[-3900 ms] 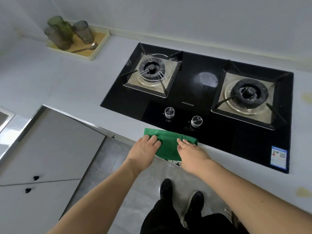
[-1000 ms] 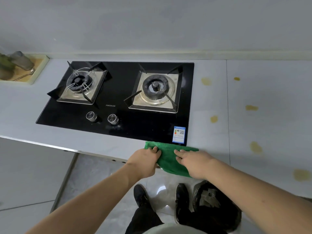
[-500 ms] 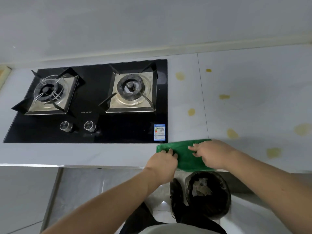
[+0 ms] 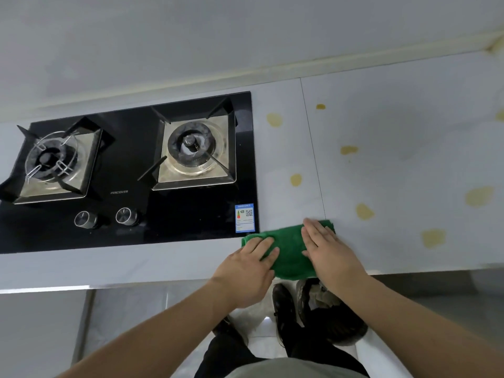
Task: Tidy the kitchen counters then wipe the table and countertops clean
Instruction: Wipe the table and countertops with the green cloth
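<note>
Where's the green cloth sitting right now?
In the head view, the green cloth lies at the front edge of the countertop, just right of the hob's front corner, with the left hand and right hand pressed flat on it.

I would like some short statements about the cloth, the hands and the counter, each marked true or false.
1. Both hands, left hand and right hand, press flat on the green cloth. True.
2. The cloth lies on the black hob. False: it lies on the counter, just right of the hob.
3. Yellow stains remain on the counter. True.
4. A pot stands on the right burner. False: the burner is bare.
</note>
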`<action>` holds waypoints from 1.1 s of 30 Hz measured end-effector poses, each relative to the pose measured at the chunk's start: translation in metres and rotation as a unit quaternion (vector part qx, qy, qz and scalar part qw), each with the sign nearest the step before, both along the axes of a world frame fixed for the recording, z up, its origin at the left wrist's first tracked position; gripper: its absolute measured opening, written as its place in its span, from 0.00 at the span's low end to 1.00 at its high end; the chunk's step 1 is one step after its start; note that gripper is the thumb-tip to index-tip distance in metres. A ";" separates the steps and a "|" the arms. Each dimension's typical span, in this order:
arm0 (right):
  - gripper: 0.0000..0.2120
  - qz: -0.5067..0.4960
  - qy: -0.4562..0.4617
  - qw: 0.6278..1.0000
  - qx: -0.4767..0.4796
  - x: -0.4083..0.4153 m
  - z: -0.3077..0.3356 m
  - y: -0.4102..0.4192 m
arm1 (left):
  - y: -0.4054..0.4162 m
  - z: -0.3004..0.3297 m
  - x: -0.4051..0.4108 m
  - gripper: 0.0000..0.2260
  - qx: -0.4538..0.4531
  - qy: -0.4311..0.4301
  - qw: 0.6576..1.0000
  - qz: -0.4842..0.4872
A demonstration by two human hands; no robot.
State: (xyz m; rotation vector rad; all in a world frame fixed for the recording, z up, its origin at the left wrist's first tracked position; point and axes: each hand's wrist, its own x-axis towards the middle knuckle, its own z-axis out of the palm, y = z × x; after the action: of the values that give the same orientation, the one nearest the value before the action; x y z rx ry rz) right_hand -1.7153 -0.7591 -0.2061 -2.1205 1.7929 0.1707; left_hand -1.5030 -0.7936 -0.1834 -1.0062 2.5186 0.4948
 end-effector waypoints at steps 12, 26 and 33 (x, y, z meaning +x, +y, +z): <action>0.34 0.020 0.080 0.995 0.059 -0.005 0.010 -0.070 | -0.010 0.005 -0.036 0.26 -0.041 -0.046 0.997 0.043; 0.28 -0.048 0.134 0.980 0.137 -0.012 0.009 -0.065 | -0.026 0.003 -0.048 0.28 -0.070 -0.147 0.986 -0.044; 0.30 -0.088 0.152 0.977 0.120 -0.009 -0.001 -0.112 | -0.088 -0.005 -0.065 0.27 -0.089 -0.174 0.980 -0.023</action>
State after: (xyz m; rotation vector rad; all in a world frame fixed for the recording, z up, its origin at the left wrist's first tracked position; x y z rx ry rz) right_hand -1.7247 -0.8716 -0.2068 -1.8341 2.0001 0.6602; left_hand -1.5680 -0.8813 -0.1882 -0.9960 2.2911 0.0677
